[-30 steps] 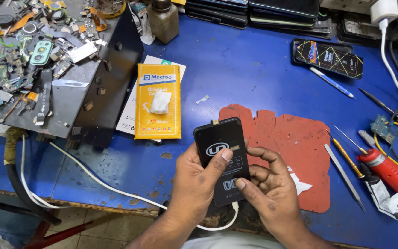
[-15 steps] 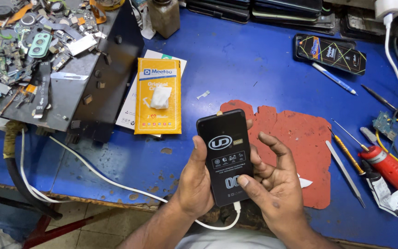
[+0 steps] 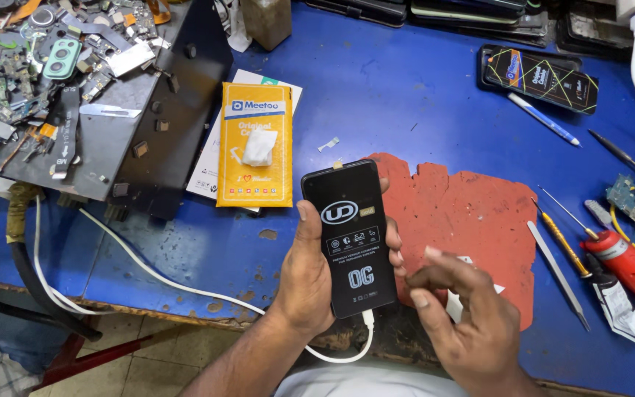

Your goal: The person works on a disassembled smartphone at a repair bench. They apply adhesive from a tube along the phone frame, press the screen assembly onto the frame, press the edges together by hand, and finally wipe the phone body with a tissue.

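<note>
Head view: left hand point(image 3: 309, 276) wraps a black phone point(image 3: 350, 237) from the left side, thumb on the left edge, fingertips showing past the right edge. Phone is upright in the hand, screen up, covered by a dark film with white markings. It sits above the near edge of the blue surface point(image 3: 406, 95), just left of the red mat point(image 3: 464, 213). White cable point(image 3: 185, 283) is plugged into the bottom of the phone, loops under the wrist and runs left across the surface.

Right hand point(image 3: 464, 316) is off the phone, just beside its lower right corner, holding nothing. Fingers loosely curled, thumb and forefinger close together but not pinching anything I can make out.

Around it: yellow packet point(image 3: 255, 143) with a small white wad on it, left of the phone. Dark tray point(image 3: 156, 132) of loose phone parts at far left. Pen point(image 3: 542, 117) and a black flat box point(image 3: 538, 77) at upper right. Red-handled tool point(image 3: 630, 261), thin screwdriver point(image 3: 560, 231) and metal pry strip point(image 3: 556, 272) right of the mat.
</note>
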Available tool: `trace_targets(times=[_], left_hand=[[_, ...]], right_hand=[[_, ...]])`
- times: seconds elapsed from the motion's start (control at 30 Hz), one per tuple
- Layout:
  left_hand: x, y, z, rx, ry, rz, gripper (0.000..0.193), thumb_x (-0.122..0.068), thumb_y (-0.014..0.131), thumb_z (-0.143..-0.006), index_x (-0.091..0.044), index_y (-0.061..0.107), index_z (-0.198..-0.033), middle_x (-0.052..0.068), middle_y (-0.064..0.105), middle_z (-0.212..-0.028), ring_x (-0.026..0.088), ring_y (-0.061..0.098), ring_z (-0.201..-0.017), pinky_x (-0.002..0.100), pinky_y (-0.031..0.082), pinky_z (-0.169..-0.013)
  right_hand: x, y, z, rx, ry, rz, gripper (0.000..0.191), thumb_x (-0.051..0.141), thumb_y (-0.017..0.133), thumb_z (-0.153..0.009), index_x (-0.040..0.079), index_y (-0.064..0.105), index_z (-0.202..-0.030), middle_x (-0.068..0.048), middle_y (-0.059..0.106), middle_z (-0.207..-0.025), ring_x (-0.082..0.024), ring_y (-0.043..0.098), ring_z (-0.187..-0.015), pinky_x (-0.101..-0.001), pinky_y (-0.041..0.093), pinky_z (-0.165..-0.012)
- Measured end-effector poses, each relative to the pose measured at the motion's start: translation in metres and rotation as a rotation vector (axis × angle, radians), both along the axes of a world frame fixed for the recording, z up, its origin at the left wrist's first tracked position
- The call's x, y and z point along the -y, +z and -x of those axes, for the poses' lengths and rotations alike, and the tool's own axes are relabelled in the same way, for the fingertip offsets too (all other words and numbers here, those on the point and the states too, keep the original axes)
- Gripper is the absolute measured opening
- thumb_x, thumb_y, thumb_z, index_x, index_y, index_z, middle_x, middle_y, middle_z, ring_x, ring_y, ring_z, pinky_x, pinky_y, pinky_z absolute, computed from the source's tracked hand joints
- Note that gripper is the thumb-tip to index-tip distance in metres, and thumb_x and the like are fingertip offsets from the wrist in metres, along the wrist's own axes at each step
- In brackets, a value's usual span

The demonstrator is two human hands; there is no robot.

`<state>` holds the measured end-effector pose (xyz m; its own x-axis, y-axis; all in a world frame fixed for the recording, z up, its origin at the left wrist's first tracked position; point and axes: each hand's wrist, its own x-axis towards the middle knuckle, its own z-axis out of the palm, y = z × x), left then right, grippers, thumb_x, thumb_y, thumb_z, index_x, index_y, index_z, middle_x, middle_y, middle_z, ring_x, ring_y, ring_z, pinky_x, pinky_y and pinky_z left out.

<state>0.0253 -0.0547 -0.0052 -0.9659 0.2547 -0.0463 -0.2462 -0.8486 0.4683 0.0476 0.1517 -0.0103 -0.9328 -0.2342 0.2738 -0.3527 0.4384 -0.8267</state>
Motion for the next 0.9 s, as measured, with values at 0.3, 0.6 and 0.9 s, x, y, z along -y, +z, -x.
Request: trace_targets(times=[0.3,0.6,0.9], left_hand=[[-0.001,-0.001,0.0,-0.066,-0.015,-0.03,0.097,-0.075,0.032,-0.1,0.001,0.037,-0.16,0.012,0.065,-0.108,0.02,0.068,-0.099,0.038,0.059,-0.091],[-0.002,-0.003,-0.005,-0.078,-0.057,0.065,0.098,-0.075,0.035,-0.099,0.001,0.038,-0.16,0.012,0.064,-0.11,0.019,0.067,-0.101,0.037,0.058,-0.093],[-0.013,0.008,-0.01,-0.195,-0.095,0.275,0.104,-0.074,0.041,-0.097,-0.006,0.012,-0.17,0.014,0.062,-0.118,0.021,0.068,-0.097,0.037,0.059,-0.087]], right_hand=[[0.002,0.012,-0.004,-0.345,0.089,-0.221,0.03,0.005,0.08,-0.081,0.007,0.071,-0.11,-0.008,0.067,-0.103,-0.02,0.07,-0.093,-0.0314,0.058,-0.077],[0.002,0.018,0.003,-0.247,0.097,-0.089,0.041,0.002,0.077,-0.085,0.004,0.066,-0.124,-0.008,0.07,-0.111,-0.017,0.071,-0.099,-0.0285,0.062,-0.077],[0.004,0.028,0.037,0.572,0.141,0.529,0.046,0.008,0.075,-0.087,-0.004,0.062,-0.129,-0.012,0.072,-0.1,-0.014,0.068,-0.069,-0.0286,0.059,-0.057]])
